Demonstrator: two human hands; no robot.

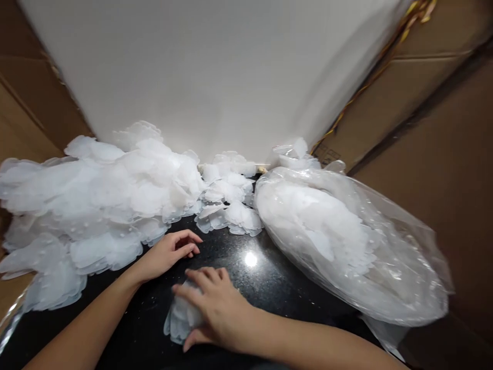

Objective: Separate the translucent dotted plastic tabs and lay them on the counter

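Note:
Under my right hand (217, 306) is a small stack of thin white scalloped-edge pieces (179, 318), lying on the black speckled tabletop (277, 288). My right fingers and thumb straddle the stack and grip it, covering part of it. Just beyond, my left hand (169, 254) hovers close to the tabletop, fingers loosely bent and thumb apart, with nothing visible in it. A large heap of the same sheer white dotted pieces (115, 190) spreads to the left of my left hand. Smaller piles of them (234, 216) lie ahead of it.
On the right, a clear plastic bag (393, 267) holds many more white pieces. Behind it sits a smaller plastic packet (292, 154). A white panel (231, 77) rises at the back, with cardboard (442, 128) on the right and more cardboard (42, 92) on the left.

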